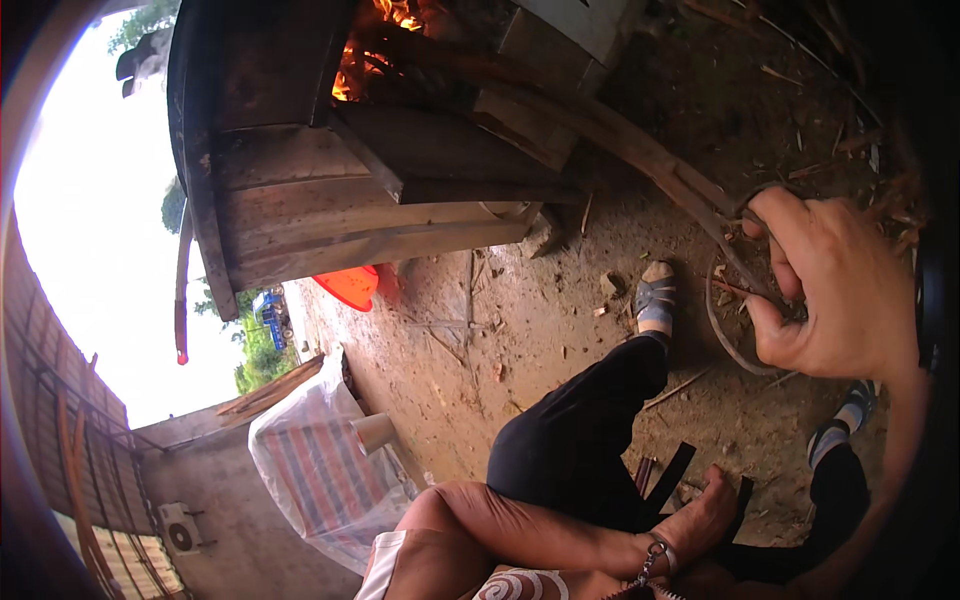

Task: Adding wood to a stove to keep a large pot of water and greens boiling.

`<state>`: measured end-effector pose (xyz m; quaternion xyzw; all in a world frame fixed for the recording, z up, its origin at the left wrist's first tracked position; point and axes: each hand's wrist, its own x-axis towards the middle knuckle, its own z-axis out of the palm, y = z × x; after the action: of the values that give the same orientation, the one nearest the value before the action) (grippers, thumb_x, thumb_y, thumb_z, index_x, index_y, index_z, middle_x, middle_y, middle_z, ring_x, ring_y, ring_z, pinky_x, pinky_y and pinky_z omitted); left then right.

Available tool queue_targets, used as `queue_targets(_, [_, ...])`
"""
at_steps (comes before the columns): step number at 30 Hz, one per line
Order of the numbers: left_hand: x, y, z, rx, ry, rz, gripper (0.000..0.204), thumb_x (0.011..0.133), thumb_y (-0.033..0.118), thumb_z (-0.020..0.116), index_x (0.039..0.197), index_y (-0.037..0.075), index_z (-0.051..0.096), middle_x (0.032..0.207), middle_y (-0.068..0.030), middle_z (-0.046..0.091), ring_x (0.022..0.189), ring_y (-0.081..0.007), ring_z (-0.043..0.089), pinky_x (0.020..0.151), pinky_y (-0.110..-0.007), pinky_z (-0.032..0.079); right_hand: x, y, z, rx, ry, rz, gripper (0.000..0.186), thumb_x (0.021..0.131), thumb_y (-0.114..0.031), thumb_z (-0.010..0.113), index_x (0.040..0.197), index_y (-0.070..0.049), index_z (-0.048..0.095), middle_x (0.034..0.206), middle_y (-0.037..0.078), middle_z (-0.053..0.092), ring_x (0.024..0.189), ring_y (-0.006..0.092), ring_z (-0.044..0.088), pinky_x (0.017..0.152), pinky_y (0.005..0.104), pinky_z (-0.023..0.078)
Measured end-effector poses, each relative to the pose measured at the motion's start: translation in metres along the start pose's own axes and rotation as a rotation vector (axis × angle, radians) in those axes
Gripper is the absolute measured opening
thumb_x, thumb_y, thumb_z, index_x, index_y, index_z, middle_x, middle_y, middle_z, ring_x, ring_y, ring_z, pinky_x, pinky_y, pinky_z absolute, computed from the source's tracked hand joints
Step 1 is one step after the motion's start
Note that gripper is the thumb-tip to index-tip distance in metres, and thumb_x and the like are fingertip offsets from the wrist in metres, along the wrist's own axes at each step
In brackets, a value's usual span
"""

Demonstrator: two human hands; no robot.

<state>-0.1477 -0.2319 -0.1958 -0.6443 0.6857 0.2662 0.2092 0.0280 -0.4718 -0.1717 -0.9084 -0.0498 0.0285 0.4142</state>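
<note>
My right hand (840,285) is closed around the near end of a long wooden strip (660,165). That strip slants up and left to the fire (395,15) in a dark, blackened stove opening. A thin curved strip (720,335) loops beside my right thumb. Low in the picture my left hand (705,515), with a chain bracelet (655,555) at the wrist, is by my dark trouser leg (570,430). Flat black strips (672,475) show beside it. Its fingers are mostly hidden, so what it holds, if anything, is unclear.
A wooden panel (440,155) juts out below the fire. Wood scraps (610,285) litter the dirt floor around my sandalled foot (656,295). To the left are a red-orange basin (350,287) and a striped thing under clear plastic (320,460).
</note>
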Motion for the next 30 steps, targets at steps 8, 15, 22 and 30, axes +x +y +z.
queue_targets(8, [0.017,0.012,0.008,-0.076,0.025,0.027,0.029,0.084,0.024,0.048,0.097,0.005,0.065,0.090,-0.0086,0.062,0.093,-0.0276,0.059,0.088,-0.049,0.041,-0.063,-0.007,-0.039,0.031,-0.125,0.133,0.055,0.054,-0.020,0.070,0.101,0.001,0.051,0.054,0.005,0.047,0.045,0.0232,0.054,0.050,0.0347,0.045])
queue_targets(15, [0.036,-0.018,0.020,-0.150,-0.317,0.091,0.030,0.082,0.030,0.061,0.104,0.014,0.072,0.100,-0.0095,0.070,0.090,-0.0266,0.064,0.077,-0.048,0.043,-0.147,-0.046,-0.048,0.071,-0.158,0.256,0.050,0.059,-0.024,0.071,0.098,0.002,0.053,0.055,0.006,0.053,0.048,0.0229,0.057,0.050,0.0327,0.047])
queue_targets(22, [0.052,-0.063,0.028,-0.307,-0.457,-0.099,0.038,0.073,0.025,0.075,0.109,0.012,0.071,0.111,-0.0089,0.068,0.100,-0.0318,0.065,0.076,-0.046,0.055,-0.258,-0.115,-0.002,0.123,-0.081,0.396,0.024,0.083,-0.020,0.062,0.090,0.003,0.058,0.067,0.011,0.060,0.062,0.0188,0.059,0.059,0.0328,0.048])
queue_targets(30, [-0.116,-0.092,-0.031,-0.188,0.343,-0.390,0.018,0.083,0.019,0.056,0.089,0.007,0.068,0.094,-0.0113,0.067,0.092,-0.0278,0.063,0.082,-0.038,0.045,-0.298,-0.078,0.088,0.475,-0.394,1.002,0.039,0.095,-0.032,0.044,0.078,0.001,0.057,0.055,0.003,0.049,0.038,0.0101,0.039,0.037,0.0261,0.031])
